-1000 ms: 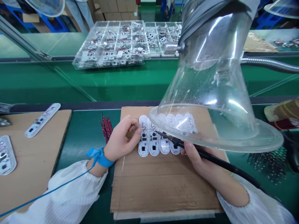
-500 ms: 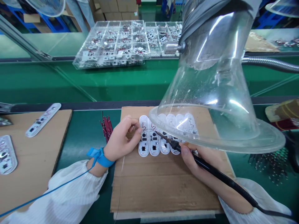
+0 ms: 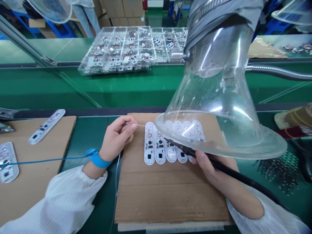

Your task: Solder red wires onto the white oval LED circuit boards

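In the head view, the person's left hand [image 3: 117,138] sits at about eight o'clock from the middle of the frame, its grip pressed together, thumb and forefinger pinching a fine solder wire [image 3: 138,124] whose end points at the nearest board. The right hand [image 3: 214,169], at about four o'clock, has its grip closed around a black soldering iron [image 3: 190,151] like a pen, the tip close over the boards; whether it touches, I cannot tell.

The row of white circuit boards [image 3: 156,144] lies side by side on a cardboard sheet [image 3: 170,195], its far ends seen through a clear fume hood [image 3: 214,94]. A blue wrist strap [image 3: 97,160] circles the left wrist. At twelve o'clock, a clear compartment tray [image 3: 117,50] holds more boards — all on a green surface [image 3: 92,195].
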